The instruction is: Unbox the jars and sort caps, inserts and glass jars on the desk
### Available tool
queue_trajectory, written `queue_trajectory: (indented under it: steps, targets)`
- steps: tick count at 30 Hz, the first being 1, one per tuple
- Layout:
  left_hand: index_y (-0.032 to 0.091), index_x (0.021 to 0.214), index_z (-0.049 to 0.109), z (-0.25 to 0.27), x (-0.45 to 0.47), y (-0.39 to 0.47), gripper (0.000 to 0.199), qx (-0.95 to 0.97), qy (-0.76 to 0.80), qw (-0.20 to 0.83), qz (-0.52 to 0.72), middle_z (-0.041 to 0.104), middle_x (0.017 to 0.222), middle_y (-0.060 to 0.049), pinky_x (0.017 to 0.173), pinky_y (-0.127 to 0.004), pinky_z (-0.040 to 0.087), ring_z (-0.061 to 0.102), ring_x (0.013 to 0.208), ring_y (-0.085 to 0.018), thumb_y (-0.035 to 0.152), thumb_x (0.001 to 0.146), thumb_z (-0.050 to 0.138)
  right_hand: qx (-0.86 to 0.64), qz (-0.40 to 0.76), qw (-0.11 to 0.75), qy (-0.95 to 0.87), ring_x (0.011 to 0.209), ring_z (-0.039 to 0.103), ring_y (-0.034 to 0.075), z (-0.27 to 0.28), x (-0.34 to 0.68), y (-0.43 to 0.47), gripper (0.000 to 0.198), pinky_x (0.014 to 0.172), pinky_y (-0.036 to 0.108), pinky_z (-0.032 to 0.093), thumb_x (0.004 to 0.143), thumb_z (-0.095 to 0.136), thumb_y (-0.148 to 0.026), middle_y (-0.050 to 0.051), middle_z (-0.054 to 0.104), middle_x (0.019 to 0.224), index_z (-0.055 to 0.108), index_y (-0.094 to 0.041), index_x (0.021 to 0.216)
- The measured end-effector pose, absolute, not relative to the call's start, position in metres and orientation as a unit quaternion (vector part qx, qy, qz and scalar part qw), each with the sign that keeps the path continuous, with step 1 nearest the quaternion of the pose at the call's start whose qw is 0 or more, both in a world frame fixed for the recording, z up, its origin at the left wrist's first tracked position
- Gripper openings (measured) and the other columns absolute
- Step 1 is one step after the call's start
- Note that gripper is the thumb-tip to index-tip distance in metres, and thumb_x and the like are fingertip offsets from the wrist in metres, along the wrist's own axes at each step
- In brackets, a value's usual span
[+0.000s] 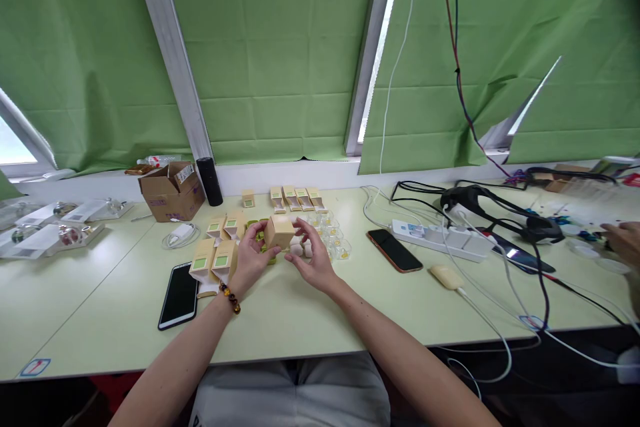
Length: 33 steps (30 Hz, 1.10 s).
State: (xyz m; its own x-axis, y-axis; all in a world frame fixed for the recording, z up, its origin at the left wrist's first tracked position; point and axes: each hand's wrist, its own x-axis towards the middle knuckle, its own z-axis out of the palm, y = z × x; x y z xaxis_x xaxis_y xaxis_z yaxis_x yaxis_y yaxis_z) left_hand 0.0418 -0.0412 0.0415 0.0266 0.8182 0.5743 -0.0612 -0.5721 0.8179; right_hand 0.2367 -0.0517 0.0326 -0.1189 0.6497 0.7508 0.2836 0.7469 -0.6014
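Note:
My left hand (251, 255) is closed around a small kraft cardboard box (279, 232), held a little above the table. My right hand (315, 259) is at the box's right side, its thumb and fingers apart and curved; whether the fingertips touch the box I cannot tell. White round pieces (297, 250) show between the hands, partly hidden by the fingers. Green pieces (255, 228) lie behind my left hand. Clear plastic cups (336, 239) with yellow spots stand in rows right of my right hand. Several open kraft boxes (202, 257) with green labels stand left of my left hand.
More kraft boxes (298, 198) line the back. A black-framed phone (179, 295) lies left, another phone (395, 250) right. Beyond are a power strip (440, 240), a black headset (500, 210) and loose cables. A carton (173, 192) stands back left. Another person's hand (623, 240) is far right.

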Motion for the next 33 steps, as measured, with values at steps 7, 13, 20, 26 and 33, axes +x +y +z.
queue_trajectory:
  steps: [7,13,20,26,33]
  targets:
    - [0.023,0.139,0.051,0.034,0.039,-0.052,0.058,0.786,0.315,-0.064,0.528,0.055,0.128,-0.015,0.104,-0.052,0.050,0.053,0.124,-0.032,0.009,0.084,0.064,-0.262,0.312,0.583,-0.703,0.123,0.065,0.028,0.024,0.234,-0.049,0.069,0.096,0.042,0.059,0.092,0.071,-0.046,0.015,0.059,0.145,0.041,-0.027,0.151]
    - [0.025,0.142,0.045,0.033,0.040,-0.054,0.068,0.781,0.316,-0.171,0.510,0.051,0.126,-0.015,0.106,-0.056,0.048,0.052,0.123,-0.032,0.001,0.080,0.059,-0.241,0.341,0.588,-0.693,0.122,0.067,0.028,0.027,0.232,-0.054,0.062,0.098,0.042,0.060,0.093,0.071,-0.050,0.016,0.062,0.137,0.046,-0.023,0.142]
    - [0.027,0.147,0.042,0.035,0.039,-0.052,0.067,0.794,0.322,-0.180,0.484,0.050,0.134,-0.016,0.110,-0.060,0.046,0.050,0.130,-0.035,0.012,0.086,0.068,-0.257,0.326,0.611,-0.675,0.121,0.068,0.028,0.021,0.226,-0.052,0.061,0.104,0.046,0.059,0.089,0.076,-0.045,0.015,0.066,0.133,0.050,-0.024,0.140]
    - [0.027,0.146,0.049,0.033,0.041,-0.054,0.055,0.811,0.333,-0.145,0.459,0.059,0.133,-0.015,0.111,-0.056,0.048,0.056,0.128,-0.033,0.014,0.093,0.060,-0.274,0.281,0.592,-0.704,0.125,0.066,0.030,0.021,0.227,-0.053,0.056,0.104,0.049,0.059,0.097,0.067,-0.042,0.016,0.065,0.139,0.049,-0.023,0.147]
    - [0.026,0.145,0.054,0.030,0.041,-0.050,0.052,0.815,0.329,-0.082,0.470,0.061,0.136,-0.015,0.112,-0.058,0.048,0.057,0.131,-0.034,0.017,0.095,0.060,-0.311,0.153,0.593,-0.726,0.117,0.065,0.030,0.025,0.231,-0.054,0.053,0.093,0.050,0.061,0.096,0.064,-0.031,0.016,0.063,0.137,0.049,-0.025,0.146]
